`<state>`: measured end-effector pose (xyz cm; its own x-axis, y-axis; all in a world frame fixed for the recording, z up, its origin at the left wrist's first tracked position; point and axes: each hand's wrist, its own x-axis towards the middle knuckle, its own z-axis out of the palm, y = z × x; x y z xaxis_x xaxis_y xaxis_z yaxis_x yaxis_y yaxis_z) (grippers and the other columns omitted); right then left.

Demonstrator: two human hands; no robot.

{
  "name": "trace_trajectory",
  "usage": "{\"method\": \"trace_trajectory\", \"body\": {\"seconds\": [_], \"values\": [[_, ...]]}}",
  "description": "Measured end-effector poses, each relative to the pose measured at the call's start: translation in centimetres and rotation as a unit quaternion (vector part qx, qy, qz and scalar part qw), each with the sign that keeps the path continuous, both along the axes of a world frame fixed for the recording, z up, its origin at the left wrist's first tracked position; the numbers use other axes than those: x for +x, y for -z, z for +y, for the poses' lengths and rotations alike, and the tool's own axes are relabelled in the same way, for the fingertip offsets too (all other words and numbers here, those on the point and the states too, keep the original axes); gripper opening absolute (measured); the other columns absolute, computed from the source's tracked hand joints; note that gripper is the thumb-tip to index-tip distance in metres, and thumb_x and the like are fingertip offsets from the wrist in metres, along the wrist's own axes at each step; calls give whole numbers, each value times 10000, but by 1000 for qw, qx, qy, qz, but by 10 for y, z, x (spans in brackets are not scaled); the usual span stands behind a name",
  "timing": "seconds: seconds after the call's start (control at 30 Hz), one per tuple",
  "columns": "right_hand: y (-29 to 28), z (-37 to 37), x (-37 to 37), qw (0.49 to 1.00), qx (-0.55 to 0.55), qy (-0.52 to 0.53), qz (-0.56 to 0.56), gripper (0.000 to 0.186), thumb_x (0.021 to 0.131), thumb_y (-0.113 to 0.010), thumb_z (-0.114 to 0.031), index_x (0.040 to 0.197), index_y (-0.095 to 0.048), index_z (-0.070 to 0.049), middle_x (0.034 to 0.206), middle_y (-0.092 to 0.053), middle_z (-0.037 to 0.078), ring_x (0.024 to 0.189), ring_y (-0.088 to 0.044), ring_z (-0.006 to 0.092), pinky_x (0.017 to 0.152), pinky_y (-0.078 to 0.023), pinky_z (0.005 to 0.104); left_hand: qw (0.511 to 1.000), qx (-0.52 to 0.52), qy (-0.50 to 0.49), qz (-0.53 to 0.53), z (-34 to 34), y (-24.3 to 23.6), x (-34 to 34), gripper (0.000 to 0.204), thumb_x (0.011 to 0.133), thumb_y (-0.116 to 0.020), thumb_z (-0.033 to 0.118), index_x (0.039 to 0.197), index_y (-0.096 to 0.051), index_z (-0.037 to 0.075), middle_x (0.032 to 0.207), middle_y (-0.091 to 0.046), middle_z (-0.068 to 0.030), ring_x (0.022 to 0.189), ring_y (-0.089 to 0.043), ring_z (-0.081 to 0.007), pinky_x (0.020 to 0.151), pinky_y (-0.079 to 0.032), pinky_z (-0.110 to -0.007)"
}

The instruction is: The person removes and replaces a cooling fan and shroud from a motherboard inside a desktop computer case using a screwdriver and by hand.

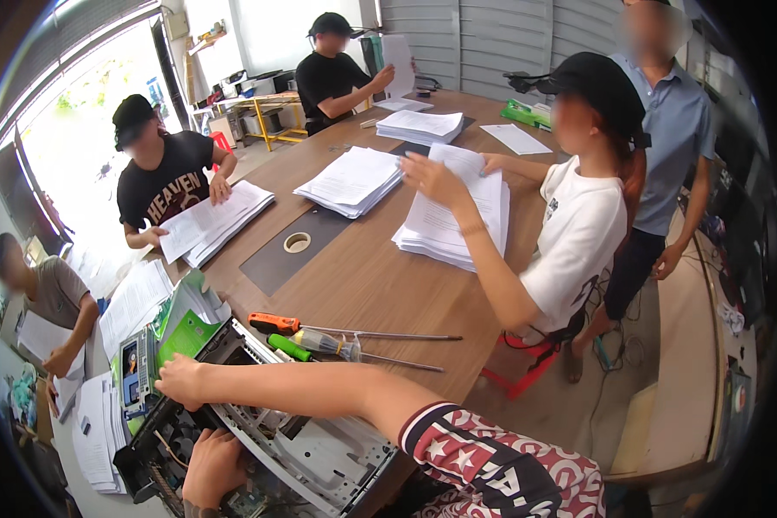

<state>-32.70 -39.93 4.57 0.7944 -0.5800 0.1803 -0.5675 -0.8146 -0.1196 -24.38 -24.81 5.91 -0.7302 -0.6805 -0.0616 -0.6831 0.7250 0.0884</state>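
An opened printer (328, 449), with its metal frame, black plastic parts and wiring bare, lies tilted at the table's near edge. My right arm crosses above it from the lower right. At its far left edge my right hand (181, 382) is closed, fingers curled over the black rim beside a green package (187, 335). Lower down, my left hand (216, 467) reaches into the printer's body with bent fingers; their tips and whatever they grip are hidden. Just beyond the frame lie an orange-handled screwdriver (274, 324), a green-handled tool (288, 347) and a clear-handled screwdriver (319, 343).
Paper stacks (348, 179) lie across the brown table (363, 281), along with a tape roll (297, 243). Several people sit around it handling sheets; one person (665, 129) stands at the right. Loose papers (97, 432) lie left of the printer. A red stool (520, 371) stands right.
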Motion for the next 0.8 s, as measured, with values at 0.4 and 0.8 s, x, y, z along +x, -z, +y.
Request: {"method": "trace_trajectory", "body": {"seconds": [0.4,0.8], "values": [[-6,29,-61,990,-44,22,-133,432,815,-714,-273,1159,-604,-36,1166,-597,157,1179,-556,304,1010,-426,439,998,-59,35,0,0,-1,-9,241,647,-691,130,879,-716,71,831,-676,-102,895,-627,-289,799,-444,-408],[2,26,-63,986,-73,14,-152,356,851,-691,-299,1104,-648,-52,1170,-613,142,1182,-556,290,1008,-423,434,996,-88,19,14,5,-2,-21,180,684,-678,135,852,-732,100,841,-687,-83,881,-616,-266,757,-411,-400]]}}
